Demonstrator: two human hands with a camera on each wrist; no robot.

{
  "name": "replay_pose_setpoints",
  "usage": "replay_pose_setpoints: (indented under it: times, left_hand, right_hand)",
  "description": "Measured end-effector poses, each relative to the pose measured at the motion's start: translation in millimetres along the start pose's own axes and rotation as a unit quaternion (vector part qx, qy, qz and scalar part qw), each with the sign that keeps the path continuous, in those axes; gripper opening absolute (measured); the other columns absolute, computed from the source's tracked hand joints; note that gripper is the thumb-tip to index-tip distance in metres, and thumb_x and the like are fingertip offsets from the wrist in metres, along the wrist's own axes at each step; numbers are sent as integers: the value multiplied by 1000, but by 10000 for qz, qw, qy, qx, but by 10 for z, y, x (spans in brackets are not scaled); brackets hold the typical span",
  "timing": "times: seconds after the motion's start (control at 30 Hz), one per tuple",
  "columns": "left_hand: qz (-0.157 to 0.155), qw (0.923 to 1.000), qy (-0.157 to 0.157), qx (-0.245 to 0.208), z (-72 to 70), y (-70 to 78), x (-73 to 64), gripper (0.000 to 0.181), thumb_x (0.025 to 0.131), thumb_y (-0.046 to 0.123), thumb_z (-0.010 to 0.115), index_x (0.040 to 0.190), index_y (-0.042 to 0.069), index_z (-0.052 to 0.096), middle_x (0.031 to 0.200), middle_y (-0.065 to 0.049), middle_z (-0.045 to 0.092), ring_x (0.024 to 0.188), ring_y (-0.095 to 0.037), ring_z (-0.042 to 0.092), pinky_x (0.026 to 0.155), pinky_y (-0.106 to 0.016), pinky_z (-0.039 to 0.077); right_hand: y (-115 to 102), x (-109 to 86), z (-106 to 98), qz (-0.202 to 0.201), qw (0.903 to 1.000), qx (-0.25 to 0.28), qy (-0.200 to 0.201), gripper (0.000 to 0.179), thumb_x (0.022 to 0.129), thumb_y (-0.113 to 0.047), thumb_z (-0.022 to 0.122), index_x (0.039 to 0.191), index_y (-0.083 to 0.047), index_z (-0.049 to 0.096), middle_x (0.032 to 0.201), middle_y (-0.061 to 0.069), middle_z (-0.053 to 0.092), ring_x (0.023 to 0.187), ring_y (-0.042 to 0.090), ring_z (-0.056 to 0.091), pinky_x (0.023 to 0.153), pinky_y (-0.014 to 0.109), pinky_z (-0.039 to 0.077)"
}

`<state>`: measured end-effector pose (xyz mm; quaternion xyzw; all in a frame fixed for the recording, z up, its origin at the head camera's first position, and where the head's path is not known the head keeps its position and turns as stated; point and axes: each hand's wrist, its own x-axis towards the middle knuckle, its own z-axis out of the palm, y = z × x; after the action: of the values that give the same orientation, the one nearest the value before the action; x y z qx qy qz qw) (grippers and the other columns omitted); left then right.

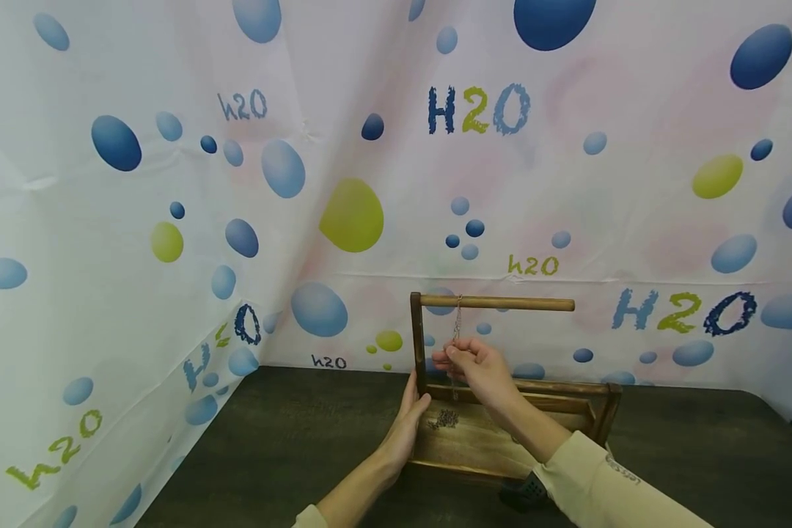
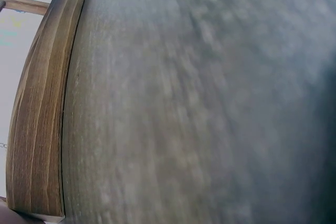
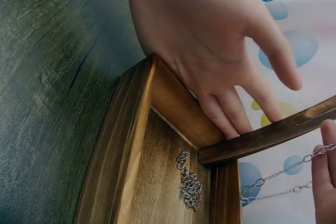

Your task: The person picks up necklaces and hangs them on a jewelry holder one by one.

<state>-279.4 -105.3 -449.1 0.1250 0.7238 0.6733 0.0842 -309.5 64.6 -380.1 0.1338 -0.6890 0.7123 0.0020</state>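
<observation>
A brown wooden jewelry stand [image 1: 468, 447] has a shallow tray, a left post [image 1: 417, 337] and a horizontal rod [image 1: 501, 303]. Over the rod hangs a thin silver chain [image 1: 458, 315], its lower part dangling toward the tray. My right hand [image 1: 485, 370] pinches this chain below the rod; in the right wrist view only its fingers [image 3: 321, 182] show at the edge. A small heap of chain [image 3: 190, 190] lies in the tray's left part. My left hand [image 1: 399, 429] rests against the stand's left end, fingers extended, as the right wrist view also shows.
The stand is on a dark wood-grained table [image 1: 290, 440]. Behind and to the left hangs a white sheet [image 1: 396, 161] printed with blue and green drops and H2O lettering. A dark device [image 1: 524, 493] shows by my right sleeve. The left wrist view is mostly blurred tabletop.
</observation>
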Motion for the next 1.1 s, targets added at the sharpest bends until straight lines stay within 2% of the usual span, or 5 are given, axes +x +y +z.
replay_pose_setpoints:
  times: [0.2, 0.37, 0.6, 0.83, 1.1]
  left_hand:
    - [47, 10000, -28, 37, -2, 8, 5, 80, 107, 51, 32, 161, 13, -12, 166, -17, -17, 150, -41, -13, 113, -69, -5]
    - [14, 10000, -4, 10, -4, 0, 12, 80, 107, 51, 33, 161, 14, -12, 166, -16, -16, 150, -41, -11, 113, -68, -5]
    - [-1, 10000, -8, -24, 3, 0, 3, 80, 107, 51, 33, 161, 13, -12, 166, -17, -17, 150, -43, -8, 112, -69, -6]
    - [-12, 10000, 38, -32, 0, 6, 7, 80, 107, 51, 34, 162, 13, -10, 166, -17, -16, 150, -41, -14, 111, -70, -7]
    - [-50, 10000, 31, -22, 3, -7, 2, 80, 107, 50, 34, 161, 13, -12, 166, -17, -16, 150, -42, -13, 113, -69, -5]
  right_hand:
    - [21, 10, 22, 43, 10000, -43, 41, 21, 106, -12, 52, 116, 4, 62, 112, 18, 72, 104, 31, 70, 95, 45, 52]
    - [41, 19, 45, 72, 9999, -155, -20, 24, 106, -13, 53, 117, 6, 62, 113, 21, 71, 102, 31, 70, 96, 44, 52]
    - [71, 32, 63, 61, 9997, -189, -131, 25, 106, -15, 54, 117, 5, 62, 113, 19, 71, 104, 33, 69, 98, 52, 49]
    - [115, 19, 62, 78, 9989, -256, -390, 24, 105, -14, 55, 117, 6, 62, 113, 20, 71, 107, 35, 68, 97, 45, 51]
    - [165, 12, 76, 0, 9973, -457, -567, 26, 105, -16, 55, 118, 6, 62, 112, 17, 71, 111, 33, 67, 98, 44, 51]
